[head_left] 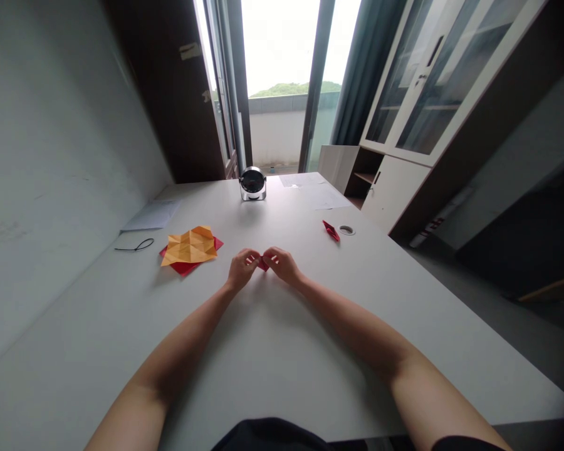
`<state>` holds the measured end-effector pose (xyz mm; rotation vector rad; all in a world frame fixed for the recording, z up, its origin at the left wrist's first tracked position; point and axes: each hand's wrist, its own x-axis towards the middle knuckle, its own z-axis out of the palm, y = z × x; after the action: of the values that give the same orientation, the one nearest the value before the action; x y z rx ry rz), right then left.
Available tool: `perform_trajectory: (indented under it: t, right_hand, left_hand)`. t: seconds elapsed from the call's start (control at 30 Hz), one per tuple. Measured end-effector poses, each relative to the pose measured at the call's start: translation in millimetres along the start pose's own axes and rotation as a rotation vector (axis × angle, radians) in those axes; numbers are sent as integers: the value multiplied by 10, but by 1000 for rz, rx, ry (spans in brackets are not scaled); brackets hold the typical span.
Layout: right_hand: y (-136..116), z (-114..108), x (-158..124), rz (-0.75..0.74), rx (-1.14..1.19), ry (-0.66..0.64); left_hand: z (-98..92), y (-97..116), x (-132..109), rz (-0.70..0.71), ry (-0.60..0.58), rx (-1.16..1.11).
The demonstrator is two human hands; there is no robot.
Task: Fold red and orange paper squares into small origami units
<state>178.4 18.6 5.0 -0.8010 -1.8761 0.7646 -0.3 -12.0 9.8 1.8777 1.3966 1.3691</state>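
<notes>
A small piece of folded red paper (264,265) is between my two hands, just above the middle of the white table (272,363). My left hand (243,266) pinches its left side with thumb and fingers. On the other side my right hand (282,263) grips it in the same way, and the fingers cover most of the paper. To the left lies a creased orange sheet (190,245) on top of red paper (184,269). A folded red paper piece (331,231) rests on the right of the table.
Beside the red piece lies a white roll of tape (346,230). A round silver-framed device (252,183) stands at the back. A black cord loop (135,246) and white sheets (151,215) are at the left; more paper (331,198) lies back right. A wall borders the left side.
</notes>
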Motion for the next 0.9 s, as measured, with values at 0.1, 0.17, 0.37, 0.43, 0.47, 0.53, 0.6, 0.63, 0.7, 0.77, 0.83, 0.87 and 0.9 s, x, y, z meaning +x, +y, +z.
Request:
perform_trajectory:
  t: [0.1,0.17,0.37,0.43,0.47,0.53,0.6,0.63,0.7,0.77,0.83,0.87,0.9]
  right_hand:
    - [-3,1,1,4,5,-13]
    - [1,7,4,17,22,-13]
    - [28,20,17,44,58,-51]
    - [32,12,22,49,55,-58]
    - [36,8,24,52,54,-59]
    - [50,6,27,60,62,-65]
    - [78,18,27,76,82,-67]
    - [97,28,27,90,93,-63]
    - [143,54,28,126,107,-53]
    - [188,74,32,161,110,-31]
    - [224,78,39,183,107,-7]
    - [237,72,44,190,102,9]
    - [246,63,49,196,93,26]
  left_hand:
    - [-2,12,0,-9,-2,-23]
    - [9,-1,3,-57,1,-79]
    - [50,-96,21,-191,-29,-234]
    - [48,-117,24,-188,-39,-245]
    - [43,-124,25,-183,-36,-239]
    - [32,-135,26,-173,-32,-220]
    - [22,-142,29,-164,-29,-207]
    - [19,-146,32,-161,-27,-205]
    - [18,-154,38,-159,-16,-209]
    - [22,-167,46,-165,9,-229]
    - [28,-191,56,-191,40,-262]
    - [31,-207,62,-211,60,-280]
    - [32,-227,69,-231,84,-297]
